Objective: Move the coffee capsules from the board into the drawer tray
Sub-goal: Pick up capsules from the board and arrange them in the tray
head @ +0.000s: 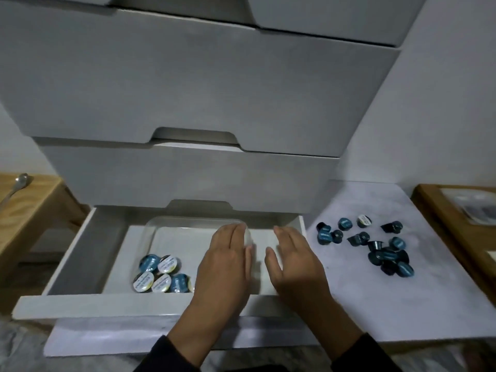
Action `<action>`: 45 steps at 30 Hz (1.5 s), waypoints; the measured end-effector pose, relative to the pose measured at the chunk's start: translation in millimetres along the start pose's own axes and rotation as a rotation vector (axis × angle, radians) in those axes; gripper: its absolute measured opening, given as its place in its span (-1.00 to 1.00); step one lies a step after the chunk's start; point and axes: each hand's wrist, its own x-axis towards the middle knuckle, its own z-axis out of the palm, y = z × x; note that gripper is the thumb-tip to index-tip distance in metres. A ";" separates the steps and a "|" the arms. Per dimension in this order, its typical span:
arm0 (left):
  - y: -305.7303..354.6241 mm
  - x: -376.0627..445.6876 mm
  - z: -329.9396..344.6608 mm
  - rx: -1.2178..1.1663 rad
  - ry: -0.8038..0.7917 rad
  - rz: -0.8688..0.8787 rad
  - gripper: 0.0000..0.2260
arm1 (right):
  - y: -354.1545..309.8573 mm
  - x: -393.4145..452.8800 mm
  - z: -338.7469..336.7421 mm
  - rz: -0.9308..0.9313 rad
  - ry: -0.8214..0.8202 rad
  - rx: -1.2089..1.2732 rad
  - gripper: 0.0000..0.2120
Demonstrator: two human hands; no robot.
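A clear plastic tray (pixel 166 224) sits inside the open bottom drawer (pixel 88 300). Several coffee capsules (pixel 161 273), blue and white-lidded, lie in the tray's front left corner. Several more dark blue capsules (pixel 386 257) are scattered on the white marbled board (pixel 402 299) to the right of the drawer. My left hand (pixel 228 261) hovers over the tray's right side, fingers extended and close together, with nothing visible in it. My right hand (pixel 295 261) is over the drawer's right edge, fingers apart and empty.
A white chest of drawers (pixel 188 89) rises behind the open drawer, its upper drawers closed. A wooden table with a spoon (pixel 16 186) stands at the left. A wooden frame (pixel 440 216) lies at the right edge. Dark sleeves cover both forearms.
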 end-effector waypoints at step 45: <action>201.2 96.1 291.8 -0.375 -0.215 -0.049 -0.77 | 338.3 -97.0 59.9 0.289 -0.112 0.362 -0.82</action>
